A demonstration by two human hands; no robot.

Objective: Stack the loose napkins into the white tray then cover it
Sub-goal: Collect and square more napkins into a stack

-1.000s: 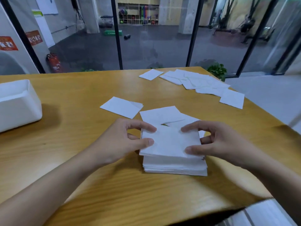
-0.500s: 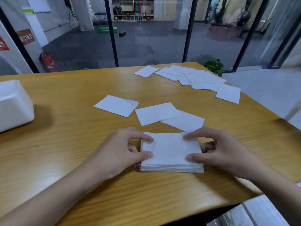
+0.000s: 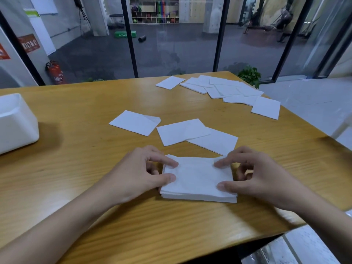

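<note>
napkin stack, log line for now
napkin stack: on table; left hand: pinches left edge; right hand: pinches right edge; white tray: far left

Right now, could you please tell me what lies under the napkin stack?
The napkin stack lies flat on the wooden table, held by the left hand and right hand. Whatever is beneath it is covered.

Bare tabletop [image 3: 85,149] runs open between the white tray [image 3: 17,121] at the left edge and the napkin stack [image 3: 198,180] near the front edge. The left hand [image 3: 133,174] and right hand [image 3: 257,174] grip the stack, blocking both its sides. Just behind it lie three flat loose napkins [image 3: 182,131]. A napkin scatter [image 3: 228,88] covers the far right corner.
</note>
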